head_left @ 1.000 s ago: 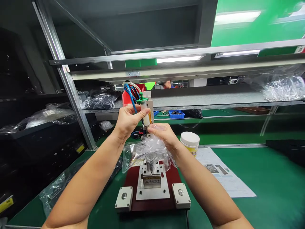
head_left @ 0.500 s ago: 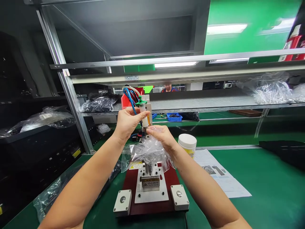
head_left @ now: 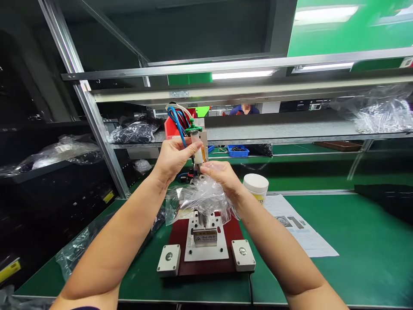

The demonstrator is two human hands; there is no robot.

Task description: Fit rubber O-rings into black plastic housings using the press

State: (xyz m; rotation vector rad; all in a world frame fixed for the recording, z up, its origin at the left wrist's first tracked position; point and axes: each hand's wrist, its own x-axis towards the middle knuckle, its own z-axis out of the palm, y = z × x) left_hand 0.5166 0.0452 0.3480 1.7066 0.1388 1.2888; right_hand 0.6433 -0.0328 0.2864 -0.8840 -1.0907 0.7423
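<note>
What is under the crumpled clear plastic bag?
Under the crumpled clear plastic bag stands a grey metal fixture on a dark red base plate. The bag hides the fixture's top.

Crinkled glossy clear plastic bag (head_left: 200, 198); matt green rubbery bench mat (head_left: 355, 241).

White-lidded jar (head_left: 255, 183) standing on the green bench (head_left: 355, 241), printed paper sheet (head_left: 300, 226) just beside it, small blue tray (head_left: 237, 150) beneath the shelf (head_left: 290, 129), crumpled clear bags (head_left: 380, 114) on that shelf, slanted metal post (head_left: 93, 129) at left.
</note>
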